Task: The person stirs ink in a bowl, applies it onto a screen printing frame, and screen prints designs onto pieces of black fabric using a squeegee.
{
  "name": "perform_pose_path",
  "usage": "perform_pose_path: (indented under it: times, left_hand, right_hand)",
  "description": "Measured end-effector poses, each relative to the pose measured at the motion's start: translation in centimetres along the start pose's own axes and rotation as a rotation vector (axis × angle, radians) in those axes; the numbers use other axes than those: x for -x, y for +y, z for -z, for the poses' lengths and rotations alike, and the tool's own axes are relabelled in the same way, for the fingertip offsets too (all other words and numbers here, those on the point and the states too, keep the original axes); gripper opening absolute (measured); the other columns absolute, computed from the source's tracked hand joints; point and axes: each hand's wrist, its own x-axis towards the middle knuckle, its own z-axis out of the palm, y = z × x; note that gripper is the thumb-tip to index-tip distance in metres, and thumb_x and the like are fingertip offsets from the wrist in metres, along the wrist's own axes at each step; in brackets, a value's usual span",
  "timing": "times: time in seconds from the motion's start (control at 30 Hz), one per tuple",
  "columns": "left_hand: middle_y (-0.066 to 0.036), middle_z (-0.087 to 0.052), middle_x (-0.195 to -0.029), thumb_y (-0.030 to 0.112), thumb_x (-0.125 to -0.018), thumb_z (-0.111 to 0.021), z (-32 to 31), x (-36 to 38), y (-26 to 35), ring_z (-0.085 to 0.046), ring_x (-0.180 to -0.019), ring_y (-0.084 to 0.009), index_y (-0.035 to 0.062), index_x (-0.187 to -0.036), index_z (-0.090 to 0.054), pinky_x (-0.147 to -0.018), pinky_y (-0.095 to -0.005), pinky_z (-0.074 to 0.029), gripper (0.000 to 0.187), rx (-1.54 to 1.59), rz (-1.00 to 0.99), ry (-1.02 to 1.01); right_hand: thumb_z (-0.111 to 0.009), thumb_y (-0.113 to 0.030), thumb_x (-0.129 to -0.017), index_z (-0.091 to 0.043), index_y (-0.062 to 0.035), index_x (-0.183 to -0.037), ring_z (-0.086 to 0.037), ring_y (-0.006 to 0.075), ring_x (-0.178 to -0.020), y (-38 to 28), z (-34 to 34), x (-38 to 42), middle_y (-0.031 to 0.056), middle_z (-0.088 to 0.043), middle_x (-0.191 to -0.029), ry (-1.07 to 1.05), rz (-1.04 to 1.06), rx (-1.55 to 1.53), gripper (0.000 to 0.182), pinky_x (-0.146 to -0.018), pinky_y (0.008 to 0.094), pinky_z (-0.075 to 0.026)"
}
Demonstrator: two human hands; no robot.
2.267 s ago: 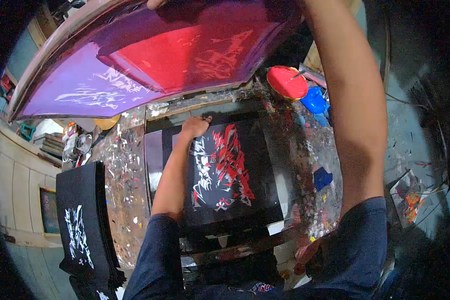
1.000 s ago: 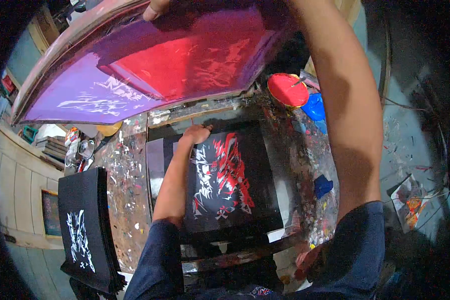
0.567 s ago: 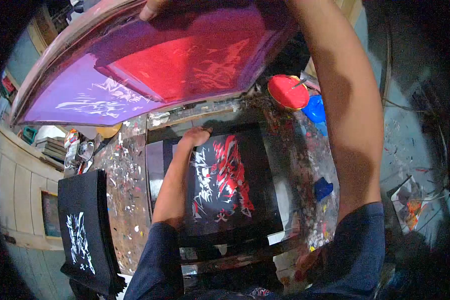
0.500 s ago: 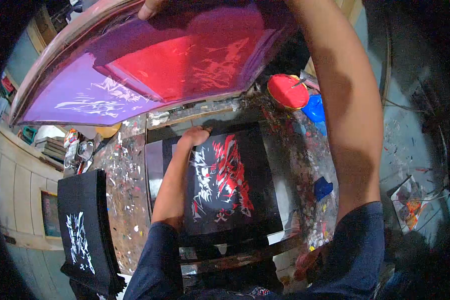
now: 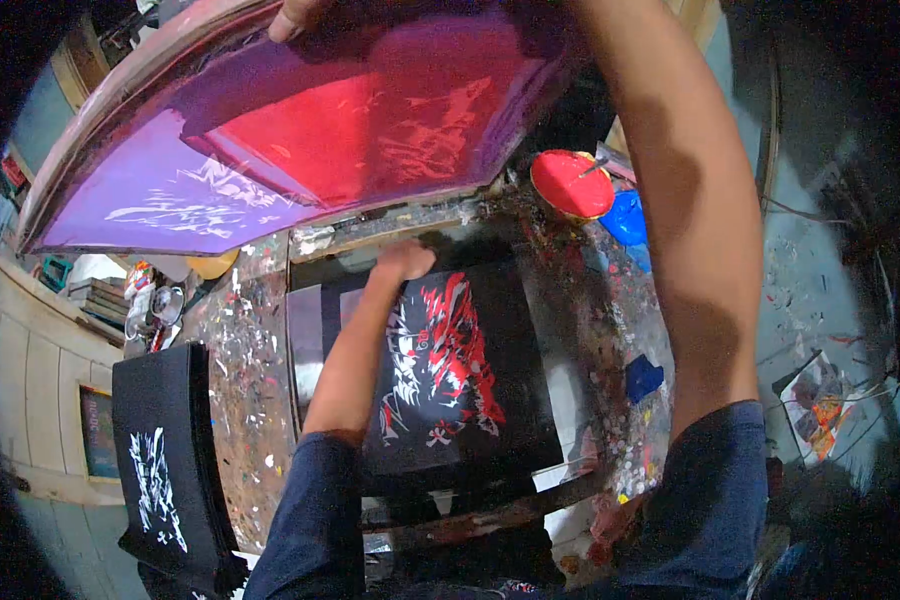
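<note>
A black fabric piece with a white and red print lies on the board in front of me. My left hand is at its far edge, fingers closed on the fabric, fingertips mostly hidden. Above it, a screen-printing frame is tilted up, its mesh purple and red with a stencil design. My right arm reaches up past the top of the view. Of my right hand, only a thumb or finger shows, gripping the frame's raised edge.
A stack of black fabric pieces with white prints stands at left. Beyond the board at right are a bowl of red ink and some blue ink. A dark blue scrap lies on the paint-spattered table.
My left hand has shifted slightly at the fabric's far edge. The raised frame and my right hand stay nearly in place; the view has moved a little.
</note>
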Motion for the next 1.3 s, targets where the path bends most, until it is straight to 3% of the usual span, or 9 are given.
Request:
perform_pose_path:
  times: [0.17,0.27,0.5,0.6,0.7,0.8,0.9,1.03,1.3]
  left_hand:
    - [-0.022,-0.05,-0.152,0.06,-0.101,-0.034,-5.5,-7.8,0.4,-0.047,-0.142,-0.0392,0.0027,-0.14,-0.06,-0.118,-0.0464,-0.037,0.075,0.049,-0.149,-0.031]
    - [-0.022,-0.05,-0.152,0.065,-0.101,-0.032,-4.1,-6.4,1.2,-0.047,-0.143,-0.0391,0.0051,-0.142,-0.059,-0.119,-0.0459,-0.036,0.078,0.002,-0.176,-0.112]
    - [-0.021,-0.05,-0.153,0.068,-0.101,-0.03,-2.6,-3.3,2.3,-0.046,-0.143,-0.0388,0.007,-0.145,-0.057,-0.119,-0.048,-0.036,0.08,0.114,-0.075,-0.075]
    - [-0.03,-0.066,-0.126,0.045,-0.101,-0.04,-2.9,-1.7,2.6,-0.065,-0.116,-0.0467,0.0002,-0.122,-0.068,-0.101,-0.0531,-0.05,0.057,0.12,-0.1,0.142]
    - [-0.028,-0.066,-0.128,0.044,-0.101,-0.04,-3.6,-2.4,2.0,-0.064,-0.119,-0.0445,0.0019,-0.126,-0.067,-0.103,-0.0523,-0.049,0.056,0.076,-0.127,0.128]
    - [-0.023,-0.053,-0.15,0.048,-0.102,-0.039,-3.3,-4.4,1.4,-0.049,-0.14,-0.0398,0.0102,-0.143,-0.059,-0.115,-0.0506,-0.04,0.06,-0.015,-0.215,-0.175]
    - [-0.023,-0.056,-0.146,0.033,-0.099,-0.042,-2.6,-3.6,2.0,-0.053,-0.136,-0.0407,0.0099,-0.142,-0.059,-0.112,-0.0502,-0.043,0.052,-0.151,-0.397,-0.159]
    - [-0.023,-0.059,-0.142,0.028,-0.099,-0.041,0.3,1.7,4.1,-0.058,-0.13,-0.0409,0.008,-0.14,-0.06,-0.11,-0.0499,-0.045,0.049,0.045,-0.282,-0.123]
    - [-0.021,-0.063,-0.136,0.029,-0.099,-0.041,-1.2,-0.2,3.4,-0.063,-0.122,-0.0376,0.0038,-0.134,-0.062,-0.105,-0.0509,-0.048,0.049,0.211,-0.127,-0.255]
  right_hand:
    - [-0.085,-0.07,-0.056,-0.076,0.0108,-0.105,-0.073,0.0343,-0.095,-0.4,-1.6,-0.1,0.0264,-0.074,-0.109,0.079,0.001,0.021,0.095,-0.089,0.0375,-0.055]
    - [-0.086,-0.066,-0.059,-0.079,0.0062,-0.099,-0.073,0.03,-0.089,-0.5,-0.5,1.8,0.0211,-0.076,-0.102,-0.029,0.088,-0.127,0.083,-0.086,0.0354,-0.055]
    - [-0.089,-0.063,-0.059,-0.081,0.0018,-0.097,-0.073,0.0262,-0.084,-1.3,-1.7,1.4,0.018,-0.077,-0.098,0.097,0.057,-0.021,0.075,-0.081,0.0332,-0.055]
    - [-0.088,-0.062,-0.062,-0.082,0.0002,-0.096,-0.072,0.0252,-0.083,-2.1,-1.4,2.2,0.0168,-0.077,-0.098,0.041,0.006,-0.21,0.071,-0.081,0.0327,-0.054]
    - [-0.087,-0.059,-0.066,-0.082,-0.0013,-0.095,-0.073,0.0235,-0.084,-1.5,-1.7,1.0,0.0155,-0.078,-0.097,0.062,0.004,-0.134,0.065,-0.081,0.0322,-0.054]
    - [-0.086,-0.059,-0.069,-0.083,-0.0017,-0.094,-0.073,0.0227,-0.084,-3.6,-1.9,1.3,0.0151,-0.078,-0.097,0.09,-0.141,-0.103,0.063,-0.081,0.0322,-0.054]
    - [-0.086,-0.061,-0.067,-0.082,-0.0007,-0.095,-0.073,0.0234,-0.084,-4.4,-1.9,1.7,0.0158,-0.078,-0.097,0.089,-0.178,-0.139,0.067,-0.082,0.0327,-0.055]
    - [-0.086,-0.064,-0.064,-0.082,0.0004,-0.095,-0.073,0.0245,-0.084,-3.8,-1.8,1.2,0.0164,-0.078,-0.095,0.129,-0.189,-0.085,0.071,-0.081,0.0335,-0.055]
    - [-0.087,-0.068,-0.057,-0.078,0.0065,-0.1,-0.073,0.0312,-0.083,-4.5,-1.3,1.8,0.0228,-0.076,-0.098,0.082,-0.22,-0.018,0.086,-0.078,0.0362,-0.056]
